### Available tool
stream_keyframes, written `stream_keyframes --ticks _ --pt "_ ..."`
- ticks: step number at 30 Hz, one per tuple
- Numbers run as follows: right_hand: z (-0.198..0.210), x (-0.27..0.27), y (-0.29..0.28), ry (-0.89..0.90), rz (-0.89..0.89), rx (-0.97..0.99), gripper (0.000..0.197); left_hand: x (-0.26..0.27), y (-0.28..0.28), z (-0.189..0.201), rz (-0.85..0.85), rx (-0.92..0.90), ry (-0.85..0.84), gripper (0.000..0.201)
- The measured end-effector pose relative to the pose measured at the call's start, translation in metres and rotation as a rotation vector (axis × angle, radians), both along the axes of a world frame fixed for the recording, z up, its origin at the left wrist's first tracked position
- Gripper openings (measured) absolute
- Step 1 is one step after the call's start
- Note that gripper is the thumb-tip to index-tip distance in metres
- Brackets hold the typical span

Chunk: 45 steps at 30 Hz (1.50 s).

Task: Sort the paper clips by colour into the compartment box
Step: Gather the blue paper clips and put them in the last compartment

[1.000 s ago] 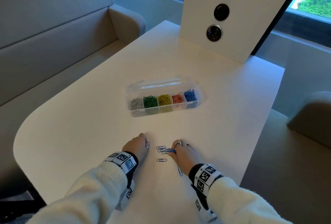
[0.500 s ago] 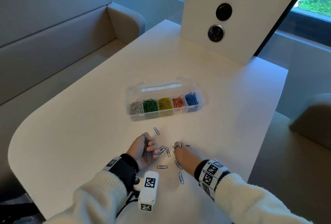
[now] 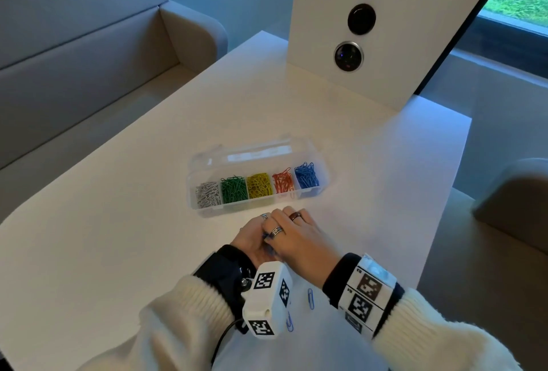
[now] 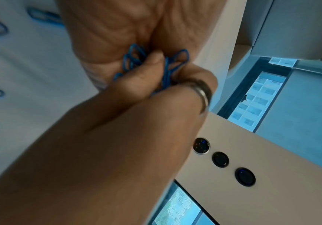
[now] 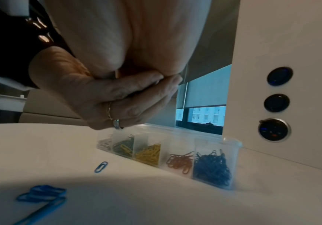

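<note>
The clear compartment box [image 3: 207, 211] lies open mid-table, holding white, green, yellow, red and blue clips [image 3: 307, 175] in separate compartments. My left hand [image 3: 250, 237] is turned up just in front of the box, and its thumb and fingers grip a bunch of blue paper clips [image 4: 135, 60]. My right hand [image 3: 299, 232] lies palm down across the left fingers, its own fingers stretched out over them. Loose blue clips [image 3: 310, 298] lie on the table near my wrists, and more loose blue clips [image 5: 40, 193] show under the right wrist.
A white upright panel [image 3: 394, 80] with three round black lenses stands at the far end of the table [image 3: 118, 222]. Beige seats flank the table on both sides. The table's right edge runs close to my right forearm.
My left hand turned palm up and gathered blue clips. Both hands moved forward toward the box, and the right hand came over the left. Fewer clips lie on the table.
</note>
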State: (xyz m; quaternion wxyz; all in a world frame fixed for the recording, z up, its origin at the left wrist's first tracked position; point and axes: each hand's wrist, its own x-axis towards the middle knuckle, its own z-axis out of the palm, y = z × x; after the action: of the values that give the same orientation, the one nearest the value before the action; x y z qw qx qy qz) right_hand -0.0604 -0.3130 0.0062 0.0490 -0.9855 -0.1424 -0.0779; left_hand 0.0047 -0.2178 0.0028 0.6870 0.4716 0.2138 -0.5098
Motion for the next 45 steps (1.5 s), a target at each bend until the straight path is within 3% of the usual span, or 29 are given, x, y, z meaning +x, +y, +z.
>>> stream_keyframes --ticks 3,7,9,12,15,19,23,25,27,30,32,35,38,42,45 --pt "0.011 0.003 -0.016 -0.057 -0.038 0.06 0.026 0.008 -0.015 0.005 0.012 -0.072 0.072 0.032" --pt "0.029 -0.002 -0.045 -0.172 -0.218 0.423 0.025 0.027 -0.039 0.026 0.11 -0.209 0.184 0.03" --pt "0.026 -0.004 -0.061 -0.235 -0.336 0.569 0.026 0.043 -0.055 0.03 0.153 -0.216 0.164 0.033" --pt "0.015 -0.002 -0.08 -0.13 -0.509 0.684 0.039 0.063 -0.08 0.036 0.164 -0.19 0.137 0.037" --pt "0.005 0.006 -0.091 0.138 -0.572 0.673 0.045 0.071 -0.099 0.035 0.194 -0.089 0.12 0.035" --pt "-0.003 0.018 -0.096 0.361 -0.562 0.596 0.048 0.072 -0.109 0.025 0.247 0.023 0.081 0.035" --pt "-0.008 0.023 -0.1 0.397 -0.552 0.523 0.054 0.074 -0.116 0.015 0.3 0.05 0.046 0.031" --pt "-0.008 0.022 -0.102 0.413 -0.545 0.452 0.058 0.077 -0.117 0.011 0.312 0.053 0.057 0.016" --pt "-0.007 0.021 -0.104 0.445 -0.539 0.367 0.062 0.082 -0.117 0.005 0.241 0.107 -0.042 0.015" --pt "-0.006 0.019 -0.106 0.422 -0.547 0.349 0.055 0.085 -0.116 0.008 0.09 0.113 -0.156 0.049" --pt "-0.006 0.015 -0.107 0.336 -0.551 0.427 0.047 0.083 -0.109 0.014 -0.02 0.096 -0.204 0.06" --pt "-0.003 0.004 -0.104 0.16 -0.557 0.608 0.038 0.067 -0.082 0.038 -0.125 0.029 -0.348 0.053" --pt "-0.004 -0.014 -0.089 0.08 -0.504 0.743 0.022 0.048 -0.039 0.058 -0.236 0.049 -0.515 0.032" --pt "-0.036 -0.048 -0.062 0.293 -0.424 0.728 0.011 0.023 0.033 0.047 -0.518 0.231 -0.819 0.016" --pt "-0.056 -0.073 -0.043 0.605 -0.469 0.63 0.025 0.002 0.074 0.015 -0.883 0.474 -1.069 0.018"
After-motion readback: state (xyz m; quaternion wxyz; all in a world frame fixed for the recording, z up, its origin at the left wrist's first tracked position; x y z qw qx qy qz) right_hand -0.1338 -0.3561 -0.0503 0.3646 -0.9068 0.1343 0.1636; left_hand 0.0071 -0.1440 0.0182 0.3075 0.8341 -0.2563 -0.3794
